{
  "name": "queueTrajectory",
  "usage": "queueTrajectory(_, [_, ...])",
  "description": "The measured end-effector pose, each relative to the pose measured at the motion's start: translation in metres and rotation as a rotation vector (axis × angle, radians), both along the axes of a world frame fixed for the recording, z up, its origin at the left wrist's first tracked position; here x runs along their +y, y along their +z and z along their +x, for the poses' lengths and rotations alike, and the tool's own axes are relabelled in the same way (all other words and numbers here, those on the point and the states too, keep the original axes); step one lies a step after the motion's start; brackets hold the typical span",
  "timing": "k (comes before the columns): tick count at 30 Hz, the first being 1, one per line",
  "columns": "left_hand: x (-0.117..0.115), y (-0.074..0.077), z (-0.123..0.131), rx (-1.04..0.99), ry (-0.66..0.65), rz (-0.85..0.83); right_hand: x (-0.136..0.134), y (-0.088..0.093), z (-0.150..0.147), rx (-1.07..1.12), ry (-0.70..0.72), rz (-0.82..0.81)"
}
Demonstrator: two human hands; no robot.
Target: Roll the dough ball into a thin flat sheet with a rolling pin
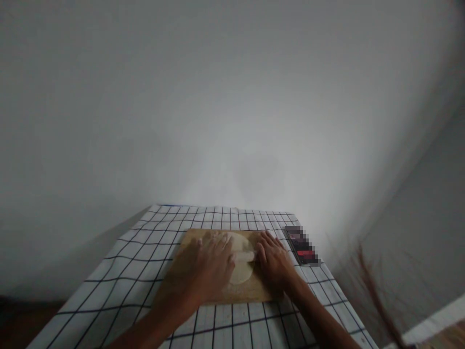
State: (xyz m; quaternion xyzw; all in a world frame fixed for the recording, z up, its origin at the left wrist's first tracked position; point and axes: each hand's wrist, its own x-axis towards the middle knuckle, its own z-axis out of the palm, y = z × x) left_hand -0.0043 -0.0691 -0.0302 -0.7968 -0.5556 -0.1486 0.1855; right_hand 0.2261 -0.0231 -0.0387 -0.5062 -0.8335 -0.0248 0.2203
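Observation:
A flat round of pale dough [242, 272] lies on a wooden board [247, 291]. A pale rolling pin [244, 256] lies across the dough. My left hand [211, 261] lies flat on the pin's left part, fingers stretched out. At the pin's right end, my right hand [273, 258] rests palm down with its fingers extended. Both hands press on top of the pin; neither wraps around it.
The board sits on a table covered with a white cloth with dark grid lines [138, 271]. A dark phone [302, 246] lies to the right of the board. A plain grey wall rises just behind the table.

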Motion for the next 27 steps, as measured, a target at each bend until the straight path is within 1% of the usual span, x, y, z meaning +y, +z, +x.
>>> queueTrajectory(2, [-0.021, -0.007, -0.006, 0.033, -0.101, 0.057, -0.038, -0.006, 0.002, -0.010, -0.050, 0.040])
queueTrajectory(3, [-0.031, -0.010, -0.010, 0.054, -0.150, 0.090, -0.055, -0.009, 0.003, -0.027, -0.049, 0.051])
queueTrajectory(5, [-0.049, -0.012, -0.018, 0.085, -0.212, 0.143, -0.079, -0.012, 0.003, -0.041, -0.069, 0.063])
queueTrajectory(7, [-0.058, -0.010, -0.024, 0.103, -0.236, 0.175, -0.087, -0.012, 0.003, -0.040, -0.078, 0.045])
queueTrajectory(8, [-0.059, -0.008, -0.025, 0.112, -0.247, 0.180, -0.083, -0.011, 0.003, -0.036, -0.078, 0.031])
queueTrajectory(10, [-0.052, -0.004, -0.026, 0.115, -0.266, 0.177, -0.062, -0.007, 0.001, -0.029, -0.064, -0.003])
queueTrajectory(12, [-0.034, 0.000, -0.024, 0.096, -0.247, 0.142, -0.029, 0.000, -0.002, -0.021, -0.049, -0.022])
queueTrajectory(14, [-0.007, 0.002, -0.023, 0.050, -0.178, 0.086, 0.010, 0.009, -0.009, -0.016, -0.046, -0.046])
queueTrajectory(16, [0.023, 0.004, -0.025, -0.013, -0.072, 0.035, 0.049, 0.019, -0.021, -0.055, -0.009, -0.085])
queueTrajectory(17, [0.037, 0.005, -0.027, -0.035, -0.030, 0.020, 0.067, 0.025, -0.028, -0.062, -0.003, -0.079])
queueTrajectory(19, [0.063, 0.008, -0.034, -0.045, 0.020, -0.001, 0.100, 0.035, -0.044, -0.082, 0.021, -0.077])
queueTrajectory(21, [0.079, 0.010, -0.039, -0.022, 0.037, -0.021, 0.126, 0.042, -0.057, -0.109, 0.076, -0.087])
queueTrajectory(22, [0.084, 0.011, -0.041, -0.013, 0.044, -0.029, 0.135, 0.044, -0.061, -0.123, 0.110, -0.097])
queueTrajectory(24, [0.084, 0.014, -0.039, -0.012, 0.070, -0.041, 0.146, 0.042, -0.064, -0.147, 0.181, -0.112])
queueTrajectory(25, [0.080, 0.015, -0.037, -0.012, 0.078, -0.050, 0.146, 0.038, -0.062, -0.156, 0.213, -0.115])
queueTrajectory(27, [0.066, 0.019, -0.028, -0.021, 0.099, -0.066, 0.137, 0.026, -0.051, -0.172, 0.265, -0.115])
